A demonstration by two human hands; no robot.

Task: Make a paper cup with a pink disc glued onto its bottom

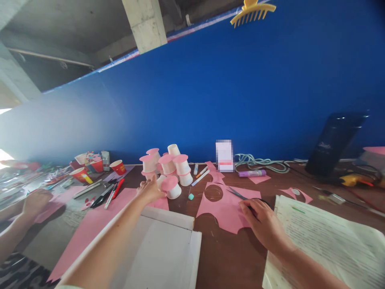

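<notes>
My left hand (151, 190) reaches over the pink paper at the near side of a group of white paper cups (173, 192) with pink paper discs on them. Its fingers look spread, close to the nearest cups; whether they touch one is hard to see. My right hand (263, 220) is closed on a pair of scissors (237, 193), whose blades point to the upper left. Under the blades lies a pink paper sheet (224, 200) with a round hole and curved cut edges. The scissors' handles are mostly hidden by my fingers.
A white board (168, 245) lies in front of me, printed papers (325, 241) at right. Markers, a purple glue stick (252, 173), a pale cord (258, 162) and a dark bottle (335, 142) stand or lie behind. Red cups (118, 167) and another person's hand (37, 202) are at left.
</notes>
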